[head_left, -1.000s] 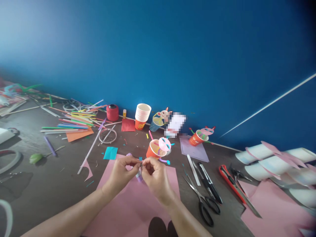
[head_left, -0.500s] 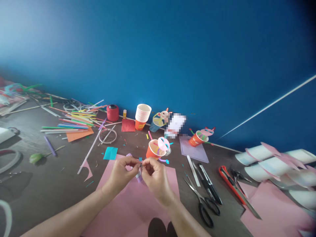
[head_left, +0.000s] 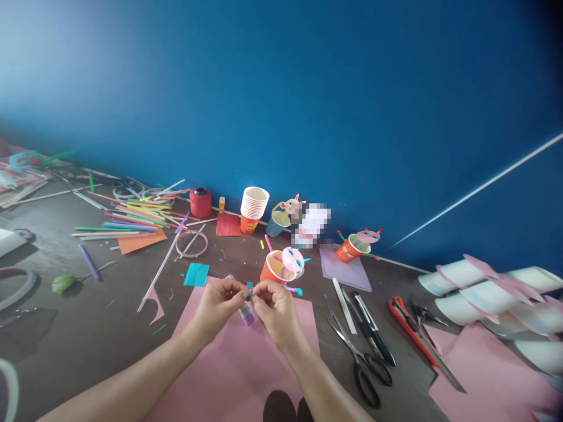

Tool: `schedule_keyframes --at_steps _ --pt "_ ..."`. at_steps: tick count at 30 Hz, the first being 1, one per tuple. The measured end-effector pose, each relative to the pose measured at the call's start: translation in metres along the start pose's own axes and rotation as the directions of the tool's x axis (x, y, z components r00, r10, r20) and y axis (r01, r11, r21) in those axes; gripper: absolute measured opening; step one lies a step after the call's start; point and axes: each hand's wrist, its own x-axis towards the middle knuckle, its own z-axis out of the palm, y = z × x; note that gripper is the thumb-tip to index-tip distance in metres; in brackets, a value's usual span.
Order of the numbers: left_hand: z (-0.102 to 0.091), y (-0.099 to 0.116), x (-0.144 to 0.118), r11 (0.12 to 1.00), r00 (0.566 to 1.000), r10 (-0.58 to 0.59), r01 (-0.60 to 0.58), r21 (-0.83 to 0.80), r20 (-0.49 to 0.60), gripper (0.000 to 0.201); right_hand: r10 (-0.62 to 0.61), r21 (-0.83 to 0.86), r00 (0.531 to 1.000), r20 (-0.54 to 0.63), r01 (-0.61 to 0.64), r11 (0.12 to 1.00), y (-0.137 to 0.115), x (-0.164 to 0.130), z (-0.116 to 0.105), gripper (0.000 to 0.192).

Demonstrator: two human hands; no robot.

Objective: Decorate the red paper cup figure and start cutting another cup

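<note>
My left hand (head_left: 220, 306) and my right hand (head_left: 278, 310) meet over a large pink paper sheet (head_left: 229, 366). The fingertips of both are pinched on a tiny blue piece of paper (head_left: 250, 286), which partly shows between them. Lying on the sheet behind my fingers is a purple-and-white glue stick (head_left: 248, 317), its middle hidden. Just beyond my right hand stands an orange paper cup (head_left: 269, 268) with a pink paper face (head_left: 293, 259) and straw arms. A turquoise paper square (head_left: 196, 274) lies past my left hand.
Scissors (head_left: 358, 351), black pens (head_left: 373, 328) and a red utility knife (head_left: 413, 328) lie at right, near white paper rolls (head_left: 466, 299). Stacked cups (head_left: 254, 205) stand by the blue wall. Colourful straws (head_left: 136, 214) are heaped at left.
My fingertips have shifted slightly, and more of the blue paper piece shows between them. The glue stick is a little less covered. The cup and tools stay put.
</note>
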Motion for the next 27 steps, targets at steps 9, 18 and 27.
schedule_keyframes --at_steps 9,18,27 --pt "-0.002 -0.003 0.001 0.973 0.994 -0.068 0.084 -0.215 0.084 0.012 0.159 0.276 0.982 0.105 -0.182 0.944 -0.002 0.001 -0.001 0.01" --pt "-0.003 -0.006 0.001 0.985 0.996 -0.04 0.052 -0.165 0.075 0.016 0.134 0.219 0.987 0.093 -0.151 0.964 -0.004 0.001 -0.003 0.008" --pt "-0.001 0.006 -0.007 0.808 0.914 0.405 -0.359 0.468 0.002 0.014 -0.109 -0.212 0.993 -0.037 0.099 0.972 -0.005 -0.01 0.002 0.011"
